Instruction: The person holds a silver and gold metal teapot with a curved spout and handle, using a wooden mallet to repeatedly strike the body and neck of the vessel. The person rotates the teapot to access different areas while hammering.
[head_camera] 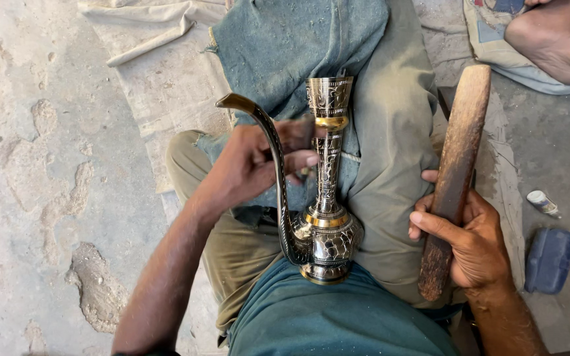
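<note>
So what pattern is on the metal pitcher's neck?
Dark engraved floral scrollwork on silver, with gold bands, on the pitcher; seen in the head view.

You get bright, even daylight with soft shadows; glare glints on the engraved brass long-necked ewer point(324, 224); fingers at nine o'clock of its neck blur.

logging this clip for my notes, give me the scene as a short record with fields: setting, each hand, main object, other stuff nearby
setting: person seated on a rough concrete floor, faded blue cloth over the lap
left hand: left hand at the neck of the engraved silver-and-gold metal ewer with long curved spout, fingers curled in a grip on a small tool, too hidden to identify
right hand: right hand wrapped around a worn brown wooden stick
main object: ewer lies on the lap, base toward the body
nearby: blue plastic box, another person's bare foot
</note>
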